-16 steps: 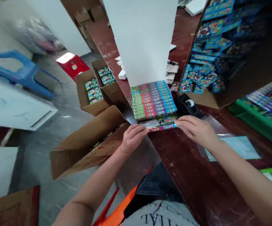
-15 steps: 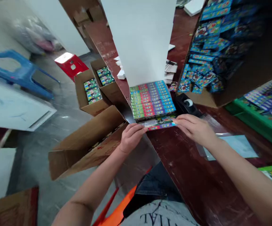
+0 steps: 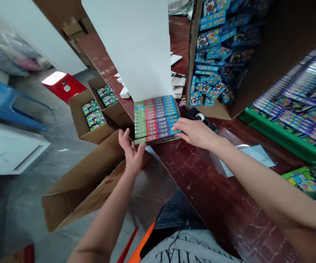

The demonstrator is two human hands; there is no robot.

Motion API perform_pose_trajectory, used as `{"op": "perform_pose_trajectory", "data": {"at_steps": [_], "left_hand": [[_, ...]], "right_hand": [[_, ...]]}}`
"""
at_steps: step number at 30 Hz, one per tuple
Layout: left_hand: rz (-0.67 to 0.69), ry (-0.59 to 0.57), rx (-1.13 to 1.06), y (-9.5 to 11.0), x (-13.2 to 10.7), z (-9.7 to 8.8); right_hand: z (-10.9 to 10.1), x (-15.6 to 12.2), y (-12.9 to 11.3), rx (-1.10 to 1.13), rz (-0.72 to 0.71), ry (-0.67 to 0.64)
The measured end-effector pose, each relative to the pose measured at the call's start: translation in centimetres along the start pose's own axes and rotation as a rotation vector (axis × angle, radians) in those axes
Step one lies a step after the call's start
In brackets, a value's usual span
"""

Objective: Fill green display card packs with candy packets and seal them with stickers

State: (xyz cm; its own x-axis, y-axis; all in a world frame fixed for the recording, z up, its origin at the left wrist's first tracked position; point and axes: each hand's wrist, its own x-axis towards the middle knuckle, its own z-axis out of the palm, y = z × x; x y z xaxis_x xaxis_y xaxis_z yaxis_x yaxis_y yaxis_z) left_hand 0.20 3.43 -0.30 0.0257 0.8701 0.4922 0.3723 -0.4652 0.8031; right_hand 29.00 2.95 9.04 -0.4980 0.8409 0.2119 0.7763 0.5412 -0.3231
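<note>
Though stacked, packs [image 3: 155,116] between hands [image 3: 132,153] [image 3: 194,132]

We cannot read the print on the row of coloured packs [image 3: 155,117]; our right hand [image 3: 194,132] covers its 3 o'clock corner, and the white board [image 3: 136,47] at 12 o'clock, cut by the top edge, hides what lies behind. The blue chair [image 3: 8,109] at 9 o'clock runs off-frame.

Stack of packs [image 3: 156,118] lies on the surface [image 3: 201,182] at its left edge, with an upright board [image 3: 136,47] directly behind. My left hand [image 3: 132,153] is at its near left corner and my right hand [image 3: 194,132] at its right side. Tape dispenser [image 3: 200,117] sits just right. Open cartons [image 3: 92,120] stand on the floor, left.
</note>
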Motion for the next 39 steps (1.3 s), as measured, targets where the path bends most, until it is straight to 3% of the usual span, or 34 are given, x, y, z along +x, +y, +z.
{"op": "perform_pose_trajectory", "data": {"at_steps": [4, 10, 14, 19, 22, 28, 34, 39], "left_hand": [[-0.147, -0.037, -0.243, -0.4, 0.1, 1.0], [-0.075, 0.018, -0.168, 1.0, -0.9, 1.0], [-0.074, 0.056, -0.153, 0.6, -1.5, 0.8], [-0.049, -0.063, -0.233, -0.2, -2.0, 0.8], [0.015, -0.078, -0.134, 0.7, -2.4, 0.6], [0.249, 0.026, 0.206, 3.6, -2.8, -0.4], [0.362, -0.05, 0.269, 2.6, -3.3, -1.3], [0.381, -0.088, 0.286, 2.1, -3.9, -1.4]], "right_hand": [[0.9, -1.1, -0.2, -0.012, -0.025, 0.041], [2.2, -2.2, 0.6, 0.066, -0.02, 0.169], [3.1, -2.9, 0.9, 0.022, 0.052, 0.226], [4.4, -3.9, 1.2, -0.054, 0.213, 0.259], [4.7, -4.3, 1.3, -0.04, 0.213, 0.291], [4.5, -5.1, 1.2, 0.069, 0.156, 0.361], [5.5, -5.8, 2.0, 0.147, 0.145, 0.31], [4.4, -5.8, 3.0, 0.076, 0.17, 0.179]]}}
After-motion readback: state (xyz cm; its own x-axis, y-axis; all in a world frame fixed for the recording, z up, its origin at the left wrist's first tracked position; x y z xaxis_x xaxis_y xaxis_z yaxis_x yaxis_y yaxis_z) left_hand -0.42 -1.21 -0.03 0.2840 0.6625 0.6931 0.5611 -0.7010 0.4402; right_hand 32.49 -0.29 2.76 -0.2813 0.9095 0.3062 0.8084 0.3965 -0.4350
